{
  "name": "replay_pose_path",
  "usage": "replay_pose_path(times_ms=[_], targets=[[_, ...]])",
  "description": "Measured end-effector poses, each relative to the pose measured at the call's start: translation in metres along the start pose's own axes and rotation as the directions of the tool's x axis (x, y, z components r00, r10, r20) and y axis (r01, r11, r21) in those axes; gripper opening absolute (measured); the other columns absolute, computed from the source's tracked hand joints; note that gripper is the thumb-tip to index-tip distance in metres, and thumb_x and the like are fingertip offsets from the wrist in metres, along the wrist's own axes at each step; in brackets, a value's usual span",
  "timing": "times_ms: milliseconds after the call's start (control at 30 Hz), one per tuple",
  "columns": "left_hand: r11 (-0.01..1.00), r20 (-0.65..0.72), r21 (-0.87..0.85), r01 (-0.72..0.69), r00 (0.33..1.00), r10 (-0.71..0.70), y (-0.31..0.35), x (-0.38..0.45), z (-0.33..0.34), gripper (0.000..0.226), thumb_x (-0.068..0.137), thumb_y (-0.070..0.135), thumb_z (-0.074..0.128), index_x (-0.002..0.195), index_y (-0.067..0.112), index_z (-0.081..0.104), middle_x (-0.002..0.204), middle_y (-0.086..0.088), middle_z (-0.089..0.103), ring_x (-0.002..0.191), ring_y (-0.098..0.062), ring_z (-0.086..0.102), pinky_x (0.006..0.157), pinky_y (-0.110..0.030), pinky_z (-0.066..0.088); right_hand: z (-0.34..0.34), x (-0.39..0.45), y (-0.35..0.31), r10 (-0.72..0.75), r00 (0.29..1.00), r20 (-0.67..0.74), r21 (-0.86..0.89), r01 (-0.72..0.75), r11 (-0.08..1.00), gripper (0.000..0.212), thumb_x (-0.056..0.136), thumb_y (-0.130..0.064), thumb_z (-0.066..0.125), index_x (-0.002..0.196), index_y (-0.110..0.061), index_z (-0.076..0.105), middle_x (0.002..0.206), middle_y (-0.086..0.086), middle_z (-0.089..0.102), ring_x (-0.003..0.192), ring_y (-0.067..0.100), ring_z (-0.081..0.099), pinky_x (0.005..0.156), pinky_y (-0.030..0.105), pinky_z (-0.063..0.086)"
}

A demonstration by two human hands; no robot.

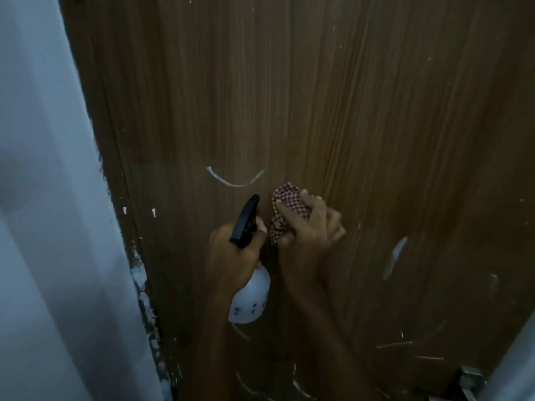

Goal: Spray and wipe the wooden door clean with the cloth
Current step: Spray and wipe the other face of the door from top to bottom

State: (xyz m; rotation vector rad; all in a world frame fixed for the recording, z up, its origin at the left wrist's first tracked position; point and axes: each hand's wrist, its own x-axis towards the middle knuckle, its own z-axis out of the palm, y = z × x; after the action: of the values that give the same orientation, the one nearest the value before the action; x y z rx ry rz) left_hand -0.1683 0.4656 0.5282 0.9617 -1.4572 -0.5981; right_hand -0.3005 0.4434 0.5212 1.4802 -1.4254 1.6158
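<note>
Crumpled checked cloth [289, 209] in right-hand grip [307, 227]

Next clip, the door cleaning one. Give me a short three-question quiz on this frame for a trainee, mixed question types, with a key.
1. True or false: the left hand holds the spray bottle by its black trigger head.
2. What does the right hand grip? A) a sponge B) a checked cloth C) a brush
3. Fill in: the curved white mark on the wooden door lies ____ the two hands in the picture.

Key:
1. True.
2. B, the checked cloth, bunched in the fingers against the door.
3. Above.
</note>
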Motion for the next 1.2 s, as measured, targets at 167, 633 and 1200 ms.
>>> replay_pose_path(times_ms=[167,633,1200], targets=[[0.998,-0.025,0.049,-0.025,0.999,0.027,-0.002,0.005,-0.021,0.020,0.101,0.023,0.069,0.087,0.009,0.071,0.061,-0.009,0.065,0.056,-0.025,0.066,0.061,-0.052,0.057,0.012,0.075,-0.045,-0.009,0.990,-0.140,0.071,0.019,0.997,0.049,0.079,-0.002,0.068,0.119,-0.029,0.077,0.136,0.003,0.061,0.125,0.025,0.045,0.100,0.049,0.038],[0.999,-0.131,0.050,0.001,0.991,0.005,-0.009,0.004,-0.072,0.016,0.101,0.020,0.069,0.087,0.012,0.072,0.060,-0.013,0.064,0.054,-0.028,0.064,0.060,-0.051,0.057,0.046,0.055,-0.083,-0.200,0.976,-0.089,0.039,0.204,0.978,0.034,0.087,-0.013,0.063,0.117,-0.023,0.078,0.135,0.004,0.066,0.125,0.026,0.053,0.099,0.046,0.039],[0.995,-0.219,0.079,0.058,0.975,-0.039,-0.019,0.009,-0.130,0.012,0.101,0.021,0.070,0.092,0.012,0.072,0.070,-0.009,0.070,0.054,-0.025,0.066,0.061,-0.046,0.058,0.094,-0.038,-0.098,-0.391,0.915,0.100,0.123,0.379,0.917,0.030,0.088,-0.028,0.070,0.115,-0.018,0.076,0.133,0.007,0.068,0.120,0.028,0.053,0.096,0.044,0.038]])
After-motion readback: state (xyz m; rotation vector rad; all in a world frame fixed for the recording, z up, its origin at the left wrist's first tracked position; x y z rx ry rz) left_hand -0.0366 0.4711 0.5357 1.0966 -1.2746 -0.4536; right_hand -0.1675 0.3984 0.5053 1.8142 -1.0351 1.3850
